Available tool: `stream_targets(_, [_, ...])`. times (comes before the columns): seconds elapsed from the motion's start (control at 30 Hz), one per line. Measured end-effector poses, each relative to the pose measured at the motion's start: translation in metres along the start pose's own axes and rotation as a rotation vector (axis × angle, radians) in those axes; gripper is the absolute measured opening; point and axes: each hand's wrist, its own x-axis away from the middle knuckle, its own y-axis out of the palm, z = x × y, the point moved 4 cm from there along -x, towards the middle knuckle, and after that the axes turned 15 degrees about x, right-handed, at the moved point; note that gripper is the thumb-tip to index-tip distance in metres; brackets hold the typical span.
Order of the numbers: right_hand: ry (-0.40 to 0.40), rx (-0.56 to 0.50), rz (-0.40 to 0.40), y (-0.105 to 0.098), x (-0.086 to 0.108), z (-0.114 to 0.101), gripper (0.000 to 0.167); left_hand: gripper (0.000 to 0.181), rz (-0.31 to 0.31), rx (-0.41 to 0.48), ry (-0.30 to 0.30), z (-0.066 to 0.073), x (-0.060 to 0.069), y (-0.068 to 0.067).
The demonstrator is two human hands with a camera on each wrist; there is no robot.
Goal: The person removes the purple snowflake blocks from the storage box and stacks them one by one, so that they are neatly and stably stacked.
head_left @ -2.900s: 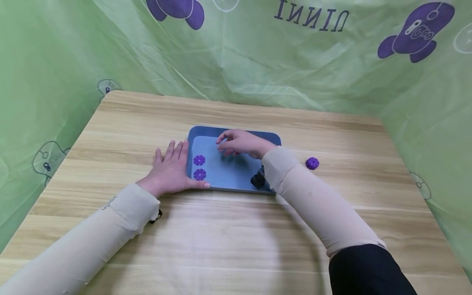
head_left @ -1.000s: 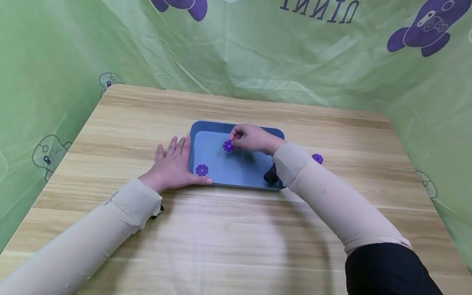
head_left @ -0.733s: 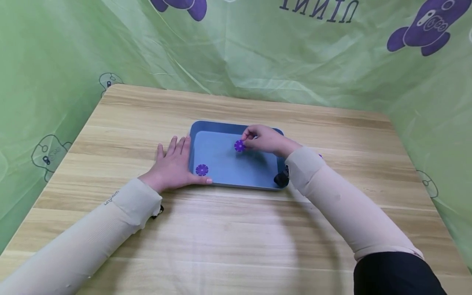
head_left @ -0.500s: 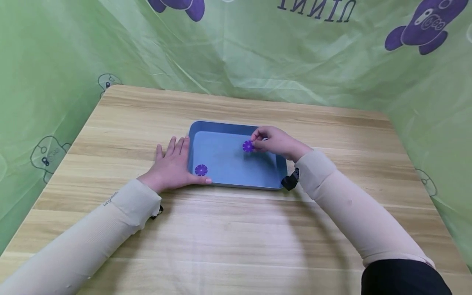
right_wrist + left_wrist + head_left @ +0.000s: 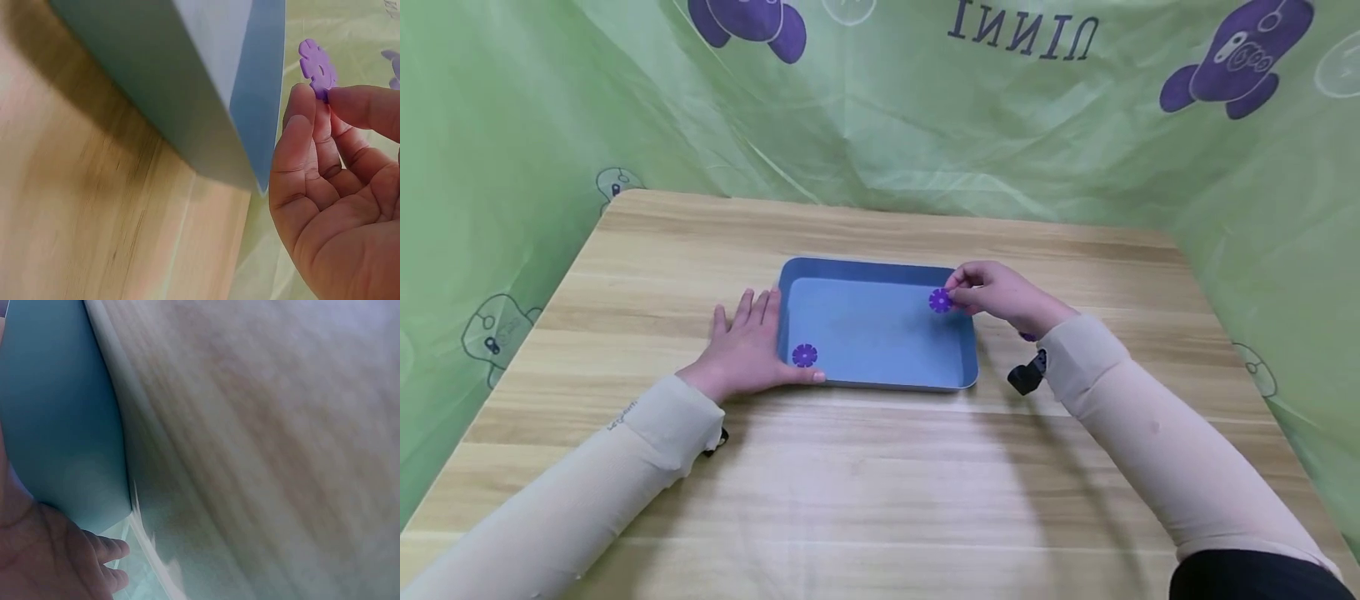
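My right hand [image 5: 1000, 296] pinches a purple flower-shaped plastic disc [image 5: 940, 301] between thumb and fingertips, above the right end of a blue tray [image 5: 880, 380]. The right wrist view shows the same notched disc [image 5: 317, 67] standing up from the fingertips, beside the tray's outer wall [image 5: 144, 81]. A second purple flower disc [image 5: 805, 356] lies flat in the tray's near left corner. My left hand [image 5: 747, 348] rests with spread fingers against the tray's left end, its thumb along the near rim. In the left wrist view, part of that palm [image 5: 44, 556] touches the tray wall [image 5: 62, 419].
Another purple piece [image 5: 1027, 337] lies on the wooden table [image 5: 865, 492] to the right of the tray, mostly hidden by my right wrist. A black wrist camera [image 5: 1027, 375] hangs below that wrist. Green printed sheeting [image 5: 880, 125] surrounds the table's back and sides.
Of two discs at the tray's left end, the far one was picked up by my right hand and carried rightward to the tray's right end. My left hand has stayed in place.
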Motion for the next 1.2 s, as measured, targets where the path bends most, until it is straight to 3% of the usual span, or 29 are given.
stream_targets(0.4, [0.033, -0.025, 0.03, -0.017, 0.021, 0.033, 0.022, 0.154, -0.001, 0.004, -0.003, -0.004, 0.002, 0.004])
stream_targets(1.2, [0.133, -0.122, 0.089, -0.038, 0.042, 0.089, 0.031, 0.152, -0.001, -0.014, -0.002, 0.0, 0.001, 0.001])
